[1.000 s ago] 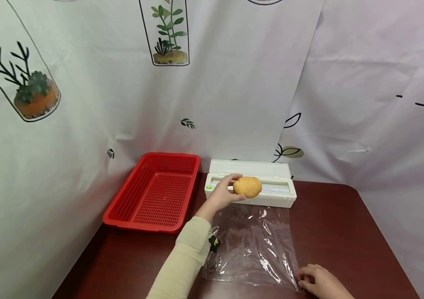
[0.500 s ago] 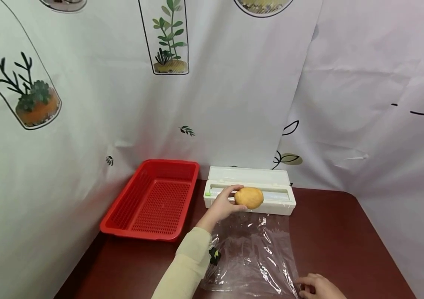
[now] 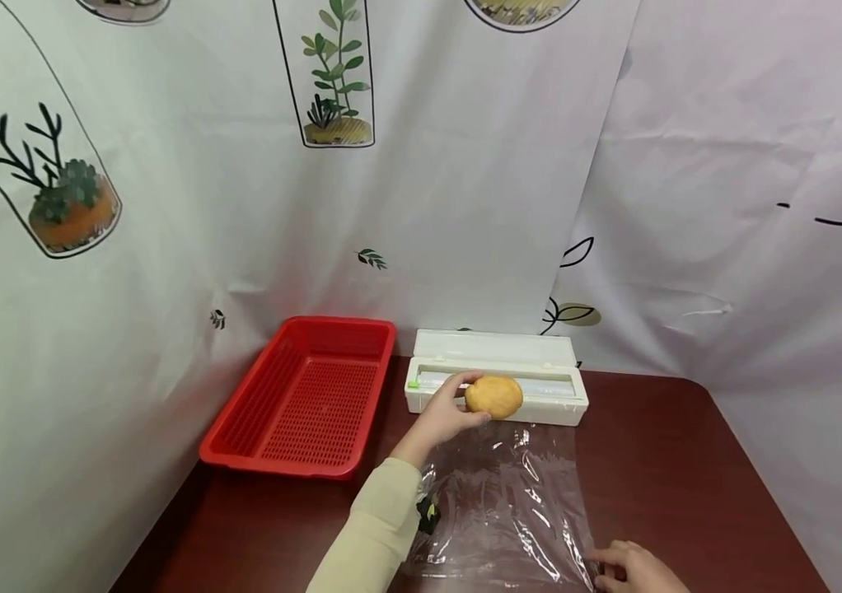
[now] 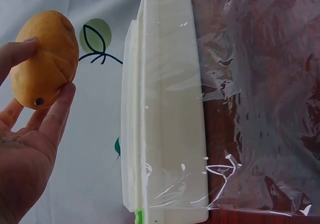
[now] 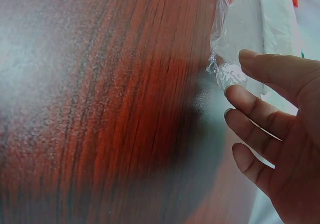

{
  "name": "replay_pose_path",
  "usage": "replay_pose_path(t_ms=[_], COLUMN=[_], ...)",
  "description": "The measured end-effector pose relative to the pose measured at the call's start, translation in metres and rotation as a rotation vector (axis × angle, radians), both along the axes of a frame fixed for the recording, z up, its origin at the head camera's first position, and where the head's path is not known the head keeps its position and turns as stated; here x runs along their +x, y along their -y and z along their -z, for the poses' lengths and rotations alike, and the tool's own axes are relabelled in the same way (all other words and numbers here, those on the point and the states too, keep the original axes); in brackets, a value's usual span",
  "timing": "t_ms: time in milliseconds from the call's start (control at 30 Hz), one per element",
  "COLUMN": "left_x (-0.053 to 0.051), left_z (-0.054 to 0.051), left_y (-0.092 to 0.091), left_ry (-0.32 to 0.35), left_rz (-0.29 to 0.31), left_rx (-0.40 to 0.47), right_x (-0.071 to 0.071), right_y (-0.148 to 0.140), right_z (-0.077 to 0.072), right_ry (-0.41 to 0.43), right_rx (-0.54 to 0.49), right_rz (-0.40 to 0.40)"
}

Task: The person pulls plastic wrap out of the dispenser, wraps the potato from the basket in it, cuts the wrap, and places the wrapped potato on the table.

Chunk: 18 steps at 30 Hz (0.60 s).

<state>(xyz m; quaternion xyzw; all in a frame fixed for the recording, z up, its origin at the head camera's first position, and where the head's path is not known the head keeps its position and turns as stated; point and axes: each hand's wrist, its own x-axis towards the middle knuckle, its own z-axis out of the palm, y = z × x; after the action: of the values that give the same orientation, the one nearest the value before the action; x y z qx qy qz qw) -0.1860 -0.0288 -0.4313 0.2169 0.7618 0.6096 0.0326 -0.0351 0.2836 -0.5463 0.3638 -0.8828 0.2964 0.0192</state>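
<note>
My left hand grips an oval, yellow-orange mango and holds it up in front of the wrap dispenser. In the left wrist view the mango shows a dark spot at its lower end, between thumb and fingers. A sheet of clear plastic wrap runs from the white dispenser box toward me. At its near right corner is my right hand, fingers loosely bent. The right wrist view shows the right hand with thumb and forefinger apart, crinkled wrap beyond their tips; contact is unclear.
A red perforated basket stands left of the dispenser on the dark red-brown table. Behind is a white cloth printed with plants. A small black object shows beside the left sleeve.
The head view has tilted up slightly, shifting the scene down in the picture. The left hand still holds the mango, now slightly lower. The right hand stays by the wrap's corner.
</note>
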Motion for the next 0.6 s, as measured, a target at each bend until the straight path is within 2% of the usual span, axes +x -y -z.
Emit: replay_pose_path(t_ms=[167, 333, 467, 600], left_x=[0.002, 0.003, 0.006, 0.009], left_z=[0.002, 0.005, 0.012, 0.020], left_y=[-0.003, -0.007, -0.008, -0.009], left_ry=[0.007, 0.008, 0.012, 0.062], left_rz=[-0.007, -0.002, 0.000, 0.006], left_rx=[-0.037, -0.037, -0.045, -0.035], right_x=[0.002, 0.003, 0.003, 0.003], right_y=[0.001, 0.003, 0.004, 0.003], right_z=[-0.006, -0.013, -0.012, -0.005], right_ry=[0.073, 0.154, 0.181, 0.102], right_rx=[0.041, 0.090, 0.078, 0.041], right_rz=[0.071, 0.146, 0.141, 0.081])
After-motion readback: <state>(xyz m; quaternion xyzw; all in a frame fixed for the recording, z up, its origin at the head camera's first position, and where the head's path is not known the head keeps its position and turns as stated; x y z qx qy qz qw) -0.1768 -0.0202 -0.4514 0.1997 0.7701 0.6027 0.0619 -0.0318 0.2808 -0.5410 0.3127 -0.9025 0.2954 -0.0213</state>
